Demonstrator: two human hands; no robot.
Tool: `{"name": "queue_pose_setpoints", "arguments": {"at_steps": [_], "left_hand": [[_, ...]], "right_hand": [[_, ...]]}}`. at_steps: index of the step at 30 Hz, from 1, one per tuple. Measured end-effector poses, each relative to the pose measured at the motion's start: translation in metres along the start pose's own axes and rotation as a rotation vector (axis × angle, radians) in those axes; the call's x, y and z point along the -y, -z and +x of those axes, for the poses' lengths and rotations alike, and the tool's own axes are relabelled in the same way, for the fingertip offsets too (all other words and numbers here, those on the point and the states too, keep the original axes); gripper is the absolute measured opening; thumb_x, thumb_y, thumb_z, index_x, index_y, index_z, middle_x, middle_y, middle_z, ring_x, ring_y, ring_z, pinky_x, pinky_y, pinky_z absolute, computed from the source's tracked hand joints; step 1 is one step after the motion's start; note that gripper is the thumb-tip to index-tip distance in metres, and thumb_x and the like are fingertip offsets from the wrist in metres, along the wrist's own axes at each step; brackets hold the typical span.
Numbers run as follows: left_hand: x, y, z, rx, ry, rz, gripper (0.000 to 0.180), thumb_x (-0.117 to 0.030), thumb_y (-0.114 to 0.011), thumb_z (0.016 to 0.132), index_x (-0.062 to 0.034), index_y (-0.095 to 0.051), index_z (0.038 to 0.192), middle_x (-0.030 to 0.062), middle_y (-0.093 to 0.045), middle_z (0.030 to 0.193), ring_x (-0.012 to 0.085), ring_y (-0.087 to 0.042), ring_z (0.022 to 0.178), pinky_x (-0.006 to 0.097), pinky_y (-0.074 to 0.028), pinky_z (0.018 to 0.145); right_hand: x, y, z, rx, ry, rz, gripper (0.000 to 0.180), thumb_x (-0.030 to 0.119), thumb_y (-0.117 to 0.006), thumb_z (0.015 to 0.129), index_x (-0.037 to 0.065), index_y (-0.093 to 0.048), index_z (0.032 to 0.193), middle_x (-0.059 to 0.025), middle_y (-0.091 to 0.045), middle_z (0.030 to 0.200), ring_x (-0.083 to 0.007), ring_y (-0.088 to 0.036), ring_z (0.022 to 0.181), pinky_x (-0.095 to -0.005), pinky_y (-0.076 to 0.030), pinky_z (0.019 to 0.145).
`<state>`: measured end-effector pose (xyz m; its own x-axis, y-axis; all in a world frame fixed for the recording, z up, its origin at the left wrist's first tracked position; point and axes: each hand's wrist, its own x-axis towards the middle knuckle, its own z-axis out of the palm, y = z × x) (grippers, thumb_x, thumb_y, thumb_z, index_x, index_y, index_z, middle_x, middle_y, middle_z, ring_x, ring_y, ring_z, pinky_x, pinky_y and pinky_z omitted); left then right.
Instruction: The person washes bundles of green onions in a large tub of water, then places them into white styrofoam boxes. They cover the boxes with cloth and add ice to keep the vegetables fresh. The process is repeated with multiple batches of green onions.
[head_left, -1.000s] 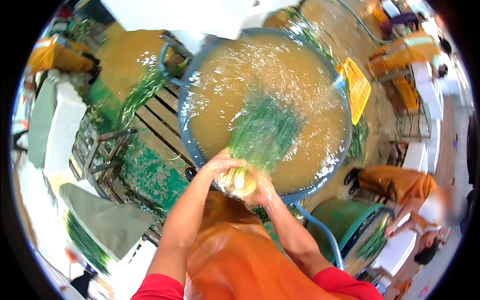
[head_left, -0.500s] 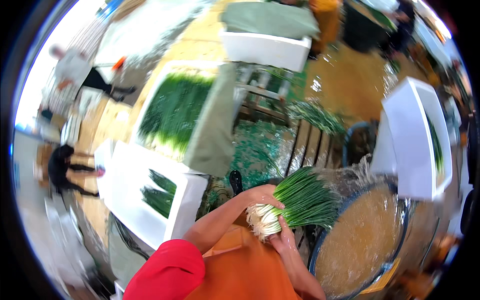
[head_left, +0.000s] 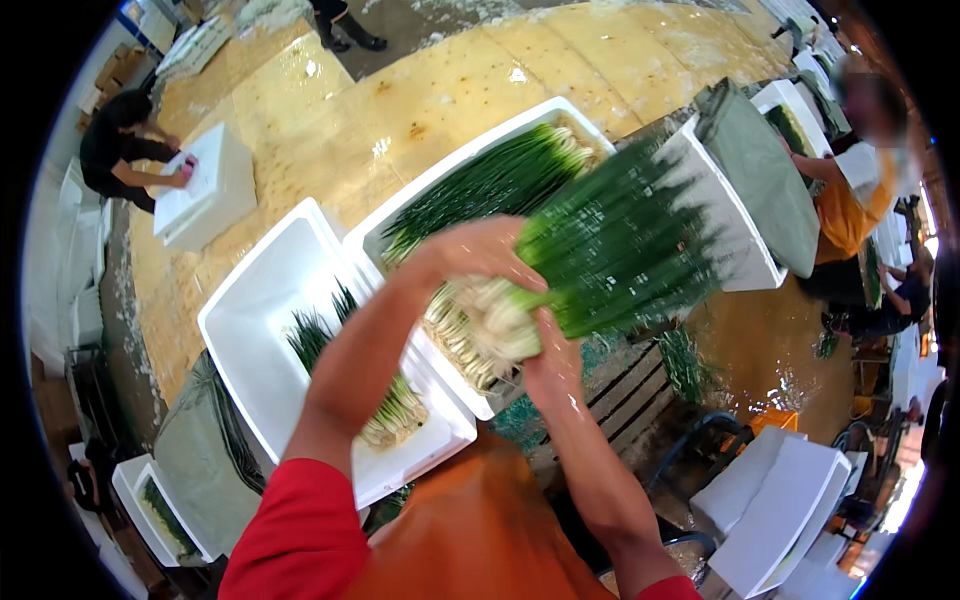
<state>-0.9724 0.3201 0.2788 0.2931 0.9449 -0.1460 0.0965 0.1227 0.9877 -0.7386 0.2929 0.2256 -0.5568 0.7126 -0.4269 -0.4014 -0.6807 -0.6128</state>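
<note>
Hands: both grip 1 bunch of green onions (head_left: 600, 255) at its white root end, held in the air above the boxes.
Left hand (head_left: 480, 255): fingers wrapped over the top of the bunch, clenched on it.
Right hand (head_left: 550, 355): grips from below, at 6 o'clock of the roots, fingers closed round the stems.
Bunch: tilted, leaves fanning toward 2 o'clock, blurred.
Full box (head_left: 400, 215): white foam, packed w/ green onions, directly under the bunch.
Near box (head_left: 250, 300): white foam, at 9 o'clock of the hands; only a few bunches inside.
Worker (head_left: 125, 145): dark clothes, at 10 o'clock, bent over a closed white box (head_left: 205, 190).
Floor (head_left: 430, 90): wet, yellowish.
Apron (head_left: 470, 540): orange, at 6 o'clock.
</note>
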Motion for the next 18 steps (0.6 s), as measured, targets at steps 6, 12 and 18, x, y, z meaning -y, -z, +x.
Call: {"name": "queue_pose_setpoints", "arguments": {"at_steps": [6, 12, 18], "left_hand": [[0.096, 0.117, -0.090, -0.196, 0.780, 0.266, 0.077, -0.036, -0.087, 0.075, -0.0017, -0.057, 0.138, 0.0135, -0.069, 0.124, 0.0230, -0.063, 0.112, 0.036, -0.048, 0.097], [0.156, 0.121, -0.103, -0.313, 0.634, 0.344, 0.072, -0.042, -0.085, 0.076, -0.0034, -0.061, 0.132, 0.0163, -0.066, 0.130, 0.0274, -0.064, 0.116, 0.037, -0.048, 0.097], [0.122, 0.056, -0.152, -1.306, 0.304, 0.479, 0.052, -0.034, -0.077, 0.087, 0.0030, -0.062, 0.120, 0.0247, -0.065, 0.122, 0.0410, -0.063, 0.111, 0.043, -0.052, 0.093]], "right_hand": [[-0.152, -0.077, 0.108, -0.137, -0.396, 0.145, 0.048, 0.017, -0.070, 0.097, 0.005, -0.050, 0.138, -0.0087, -0.057, 0.139, -0.0244, -0.056, 0.126, -0.0417, -0.046, 0.110], [-0.152, -0.046, 0.101, 0.044, -0.526, 0.058, 0.042, 0.013, -0.067, 0.097, 0.006, -0.052, 0.136, -0.0087, -0.058, 0.136, -0.0233, -0.055, 0.126, -0.0428, -0.046, 0.107], [-0.006, -0.043, 0.062, 0.204, -0.556, -0.586, 0.062, 0.013, -0.061, 0.100, -0.002, -0.033, 0.153, -0.0238, -0.045, 0.151, -0.0339, -0.050, 0.136, -0.0435, -0.043, 0.111]]}}
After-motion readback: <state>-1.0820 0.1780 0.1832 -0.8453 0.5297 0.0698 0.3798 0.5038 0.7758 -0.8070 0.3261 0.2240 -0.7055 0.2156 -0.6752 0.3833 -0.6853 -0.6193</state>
